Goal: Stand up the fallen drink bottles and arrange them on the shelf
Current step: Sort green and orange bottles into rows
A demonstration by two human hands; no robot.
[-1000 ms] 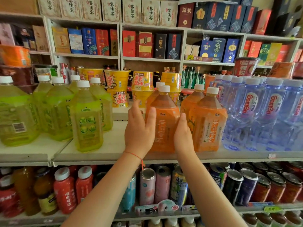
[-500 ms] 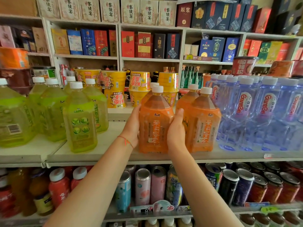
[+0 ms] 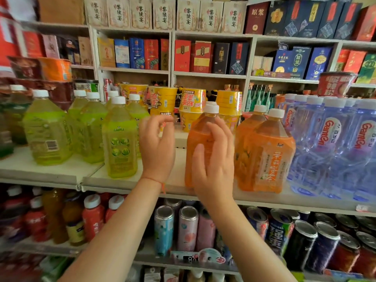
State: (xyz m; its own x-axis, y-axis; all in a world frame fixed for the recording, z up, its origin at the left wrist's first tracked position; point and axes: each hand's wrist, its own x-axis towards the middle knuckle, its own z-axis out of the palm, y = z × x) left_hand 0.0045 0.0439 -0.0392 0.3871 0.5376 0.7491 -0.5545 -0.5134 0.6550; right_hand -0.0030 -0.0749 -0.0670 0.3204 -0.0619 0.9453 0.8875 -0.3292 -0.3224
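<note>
On my feed, a shop's white shelf (image 3: 130, 181): the orange tea bottle (image 3: 200, 139) stands upright at its front edge, my left hand (image 3: 157, 147) and right hand (image 3: 213, 165) loose-fingered, gripping nothing.

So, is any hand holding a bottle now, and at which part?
Nothing is held. The left hand is off to the side, and the right hand is open in front of the orange bottle; contact cannot be told.

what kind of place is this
Most likely a small grocery shop: white shelves lined with rows of orange tea bottles, clear water bottles and stacked yellow noodle cups.
</note>
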